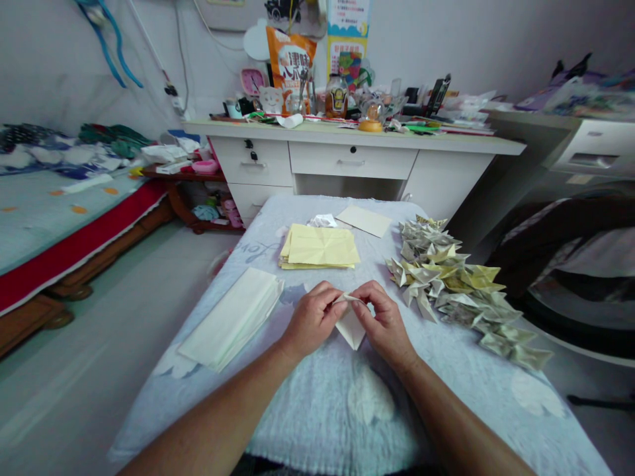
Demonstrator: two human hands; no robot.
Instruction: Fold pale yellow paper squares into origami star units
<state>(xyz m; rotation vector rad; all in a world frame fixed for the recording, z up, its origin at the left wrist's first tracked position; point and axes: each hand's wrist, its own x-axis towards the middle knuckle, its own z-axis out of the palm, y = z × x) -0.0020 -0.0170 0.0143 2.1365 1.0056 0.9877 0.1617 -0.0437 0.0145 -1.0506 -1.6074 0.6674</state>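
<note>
Midway across the tabletop (307, 403), the left hand (311, 318) and right hand (385, 322) pinch a folded paper (352, 329) (tip toward the near edge). Origami pieces (454, 281) line the right edge.

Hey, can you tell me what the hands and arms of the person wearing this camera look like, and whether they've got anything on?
The left hand and right hand are both without gloves, and I see no rings. The left forearm and right forearm show no sleeves, watch or bracelet; the upper arms are out of view.
</note>
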